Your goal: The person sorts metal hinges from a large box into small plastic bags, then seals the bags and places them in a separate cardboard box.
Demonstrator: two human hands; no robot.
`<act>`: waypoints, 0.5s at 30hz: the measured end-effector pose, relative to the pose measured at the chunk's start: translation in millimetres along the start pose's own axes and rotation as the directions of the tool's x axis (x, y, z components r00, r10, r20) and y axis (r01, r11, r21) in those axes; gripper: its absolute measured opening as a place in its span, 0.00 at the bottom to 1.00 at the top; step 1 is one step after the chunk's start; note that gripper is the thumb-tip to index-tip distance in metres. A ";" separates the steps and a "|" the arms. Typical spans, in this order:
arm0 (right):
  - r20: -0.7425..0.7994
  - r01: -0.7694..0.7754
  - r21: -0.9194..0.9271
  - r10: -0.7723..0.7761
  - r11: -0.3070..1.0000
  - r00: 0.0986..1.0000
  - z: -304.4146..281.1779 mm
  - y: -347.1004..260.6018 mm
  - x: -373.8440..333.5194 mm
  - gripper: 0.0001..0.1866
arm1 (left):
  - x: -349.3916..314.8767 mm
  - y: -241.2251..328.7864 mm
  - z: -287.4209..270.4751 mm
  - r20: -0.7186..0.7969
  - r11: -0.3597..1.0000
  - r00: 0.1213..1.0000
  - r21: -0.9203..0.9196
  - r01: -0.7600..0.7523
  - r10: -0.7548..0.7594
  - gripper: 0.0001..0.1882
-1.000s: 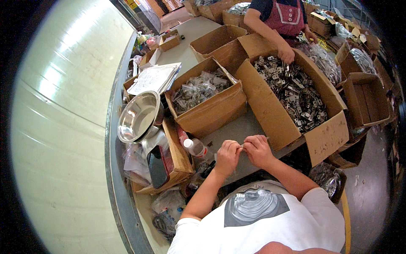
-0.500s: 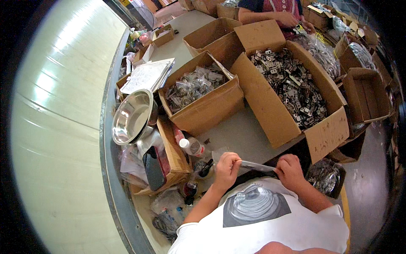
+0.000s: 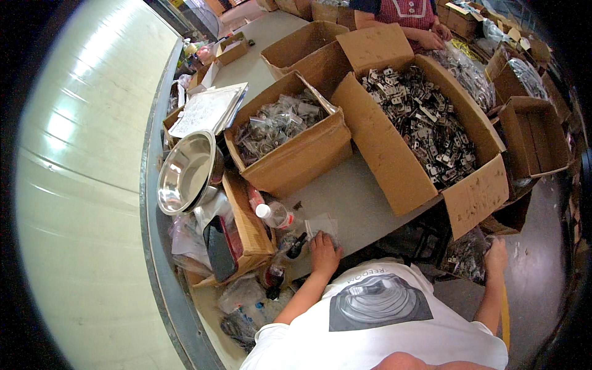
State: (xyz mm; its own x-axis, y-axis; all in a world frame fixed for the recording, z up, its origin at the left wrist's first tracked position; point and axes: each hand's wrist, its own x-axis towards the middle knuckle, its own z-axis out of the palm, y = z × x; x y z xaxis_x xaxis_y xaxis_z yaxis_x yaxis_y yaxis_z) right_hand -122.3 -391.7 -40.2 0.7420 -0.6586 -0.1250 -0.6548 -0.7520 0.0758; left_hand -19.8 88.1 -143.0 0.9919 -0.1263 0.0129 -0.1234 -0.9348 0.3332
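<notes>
My left hand (image 3: pixel 325 251) rests at the near edge of the grey table, fingers stretched out over small clear plastic bags (image 3: pixel 322 226). To their left lie a black-handled object (image 3: pixel 297 245) and a clear bottle with a white cap (image 3: pixel 275 216). My right hand (image 3: pixel 495 255) is low on the right, fingers curled, at the rim of a container of clear-bagged parts (image 3: pixel 465 258). What its fingers hold is hidden. A large cardboard box (image 3: pixel 401 179) of small metal brackets (image 3: pixel 425 123) stands in front of me.
Left of it stands a cardboard box (image 3: pixel 302 160) of bagged parts. A steel bowl (image 3: pixel 188 172), papers (image 3: pixel 206 111) and a phone-like dark slab (image 3: pixel 220 246) lie further left. Another person (image 3: pixel 407 18) in a checked apron works at the far side. An open cardboard box (image 3: pixel 535 139) stands right.
Both hands were together at my front, stretching a clear plastic strip between them. The left has moved forward onto the bags; the right has swung out to the container on the right.
</notes>
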 end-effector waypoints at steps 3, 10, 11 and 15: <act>0.273 -0.001 0.005 0.000 1.000 0.962 91.0 18.2 14.7 0.12 | 0.5 -0.5 0.7 0.066 0.999 0.997 -0.001 -0.035 0.035 0.21; 0.325 0.502 0.616 -0.776 0.607 0.540 57.1 -165.0 -52.4 0.18 | 18.9 36.0 -27.0 0.122 0.727 0.990 -0.674 0.131 -0.065 0.03; 0.252 0.428 0.734 -0.797 0.527 0.549 48.3 -184.8 -61.5 0.20 | 17.3 40.2 -33.0 0.120 0.726 0.990 -0.675 0.132 -0.069 0.03; 0.140 0.028 0.979 -0.773 0.200 0.619 40.3 -236.3 -74.6 0.20 | 18.5 63.6 -75.2 0.236 -0.182 0.963 -0.949 0.258 0.131 0.03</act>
State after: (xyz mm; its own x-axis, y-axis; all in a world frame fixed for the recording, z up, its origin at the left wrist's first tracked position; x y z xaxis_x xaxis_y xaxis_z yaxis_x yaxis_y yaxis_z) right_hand -28.7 -163.8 -88.6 0.9451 0.1774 -0.2744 -0.2510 -0.1433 -0.9573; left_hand -7.0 51.3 -50.7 0.9318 -0.3227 -0.1665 0.3065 0.4531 0.8371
